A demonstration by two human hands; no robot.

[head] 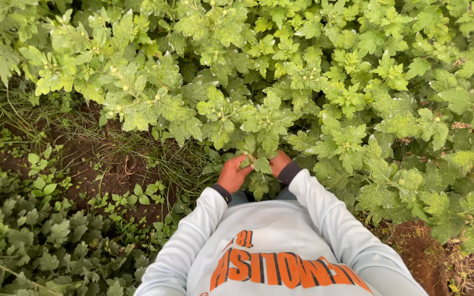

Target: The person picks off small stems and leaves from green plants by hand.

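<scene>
The fingers of the left hand (233, 174) and of the right hand (278, 163) are closed around a leafy sprig (254, 160) at the low edge of the green bush (325, 82); the sprig sits between both hands, just under the picture's centre. At 12 o'clock the bush spreads wide. At 9 o'clock lies bare brown soil (100, 170) with thin grass. I judge a hard pull may tear more stem than wanted, because neighbouring leaves crowd the grip.

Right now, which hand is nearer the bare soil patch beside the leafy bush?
Left. The left hand is on the side toward the bare soil patch; the right hand grips stems farther away.
</scene>
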